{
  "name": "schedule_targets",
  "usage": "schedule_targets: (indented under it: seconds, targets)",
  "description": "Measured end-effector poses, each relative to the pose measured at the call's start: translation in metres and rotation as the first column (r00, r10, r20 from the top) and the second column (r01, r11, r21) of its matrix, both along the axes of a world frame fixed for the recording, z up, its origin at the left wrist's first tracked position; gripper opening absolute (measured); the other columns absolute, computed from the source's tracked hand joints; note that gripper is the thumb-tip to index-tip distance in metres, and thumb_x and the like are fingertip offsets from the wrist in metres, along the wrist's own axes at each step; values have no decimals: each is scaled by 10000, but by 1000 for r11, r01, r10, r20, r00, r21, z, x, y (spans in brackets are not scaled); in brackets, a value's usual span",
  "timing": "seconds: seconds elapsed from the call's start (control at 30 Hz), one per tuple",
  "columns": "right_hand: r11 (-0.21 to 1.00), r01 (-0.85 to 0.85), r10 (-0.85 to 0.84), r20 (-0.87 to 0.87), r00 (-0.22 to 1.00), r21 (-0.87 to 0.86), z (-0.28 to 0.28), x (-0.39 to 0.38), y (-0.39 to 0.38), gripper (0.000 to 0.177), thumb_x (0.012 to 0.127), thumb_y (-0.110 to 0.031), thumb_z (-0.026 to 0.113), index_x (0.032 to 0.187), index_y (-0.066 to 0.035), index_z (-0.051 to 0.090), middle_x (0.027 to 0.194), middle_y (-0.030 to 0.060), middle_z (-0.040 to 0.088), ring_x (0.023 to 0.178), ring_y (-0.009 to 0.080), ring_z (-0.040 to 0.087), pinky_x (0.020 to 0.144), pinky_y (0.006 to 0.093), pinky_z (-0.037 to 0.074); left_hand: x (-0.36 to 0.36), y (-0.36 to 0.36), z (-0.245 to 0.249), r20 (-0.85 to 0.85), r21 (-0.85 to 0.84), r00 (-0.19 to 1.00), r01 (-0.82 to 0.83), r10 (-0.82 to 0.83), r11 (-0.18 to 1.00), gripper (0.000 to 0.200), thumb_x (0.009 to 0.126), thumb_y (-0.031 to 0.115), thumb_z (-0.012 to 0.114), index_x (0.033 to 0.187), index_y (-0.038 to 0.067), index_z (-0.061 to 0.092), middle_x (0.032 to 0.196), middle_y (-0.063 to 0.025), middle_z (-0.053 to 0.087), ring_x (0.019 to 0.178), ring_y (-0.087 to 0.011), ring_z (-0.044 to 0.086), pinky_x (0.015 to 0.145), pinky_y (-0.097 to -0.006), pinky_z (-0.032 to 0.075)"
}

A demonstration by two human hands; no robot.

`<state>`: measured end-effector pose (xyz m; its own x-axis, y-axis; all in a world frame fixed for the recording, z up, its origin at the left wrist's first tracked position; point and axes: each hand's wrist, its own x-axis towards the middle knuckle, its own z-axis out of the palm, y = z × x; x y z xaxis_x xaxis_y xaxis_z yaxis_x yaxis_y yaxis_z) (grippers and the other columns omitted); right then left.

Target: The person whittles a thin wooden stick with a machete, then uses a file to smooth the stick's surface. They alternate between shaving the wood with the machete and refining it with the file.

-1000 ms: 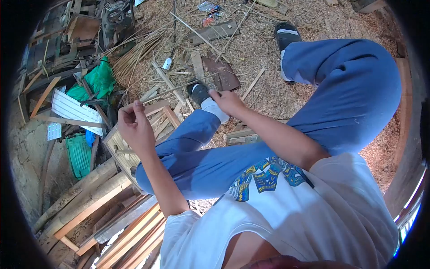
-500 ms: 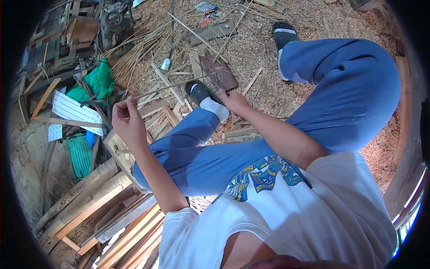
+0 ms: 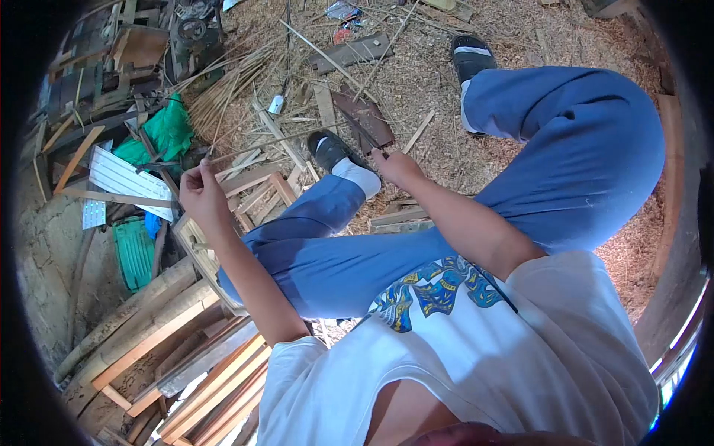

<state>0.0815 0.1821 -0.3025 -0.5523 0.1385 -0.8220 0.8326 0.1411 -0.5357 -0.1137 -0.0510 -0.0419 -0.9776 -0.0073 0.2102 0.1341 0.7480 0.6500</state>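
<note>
Your left hand (image 3: 201,195) pinches thin strip (image 3: 279,141); right hand (image 3: 399,168) closed around dark blade (image 3: 366,136). Green crate (image 3: 134,254) left, contents unclear.

bright daylight, fisheye distortion, dark vignetted corners

Open air lies between the left hand (image 3: 199,195) and the right hand (image 3: 400,169), crossed only by the thin strip (image 3: 282,139) pinched in the left grip. Below that gap the crossed leg (image 3: 320,223) blocks any downward pass. Left of it, a wooden frame (image 3: 195,249) and loose slats (image 3: 256,186) crowd in close. Beyond the right hand the sawdust floor (image 3: 439,141) is freer, hemmed by a dark board (image 3: 364,119) and the raised knee (image 3: 580,141).
</note>
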Motion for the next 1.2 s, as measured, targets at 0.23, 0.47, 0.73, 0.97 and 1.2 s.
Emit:
schedule_targets:
  seconds: [0.23,0.47,0.73,0.97,1.2]
  targets:
    - [978,-194,168,-268,949,-75,80,-30,-11,772,974,-674,429,1041,25,751,1015,246,744,1004,424,712,886,515,542,-10,-17,-11,-32,-13,999,6,-7,1000,275,987,221,717,849,-5,641,790,-55,672,705,-101,571,668,-262,461]
    - [998,44,-38,120,992,-50,6,1,-6,793,953,-690,427,1080,24,748,1048,257,733,1012,412,713,891,488,550,-17,-25,-16,-25,4,999,-26,26,1000,275,980,218,724,861,-18,646,792,-67,681,699,-112,597,673,-262,481]
    - [992,-101,93,-110,990,-75,65,-24,-11,799,956,-684,439,1130,40,731,1168,285,702,1130,422,677,968,489,527,-21,-6,-7,-50,-108,997,-57,51,993,283,963,235,735,865,-23,671,754,-64,693,672,-102,596,649,-255,481]
    - [994,-87,76,-139,987,-71,47,-10,-19,811,955,-696,444,1022,54,746,1026,271,732,997,405,715,892,491,539,-18,-13,-10,-35,-87,998,-48,45,995,290,965,243,729,879,-30,677,788,-86,721,684,-113,626,651,-262,492]
    - [1000,27,-26,60,998,-14,-2,0,-9,813,956,-694,435,1027,54,744,1013,255,728,961,379,716,878,477,530,-21,6,-5,-54,-91,998,-16,11,996,302,970,249,724,862,-27,672,768,-72,705,675,-111,612,643,-263,487]
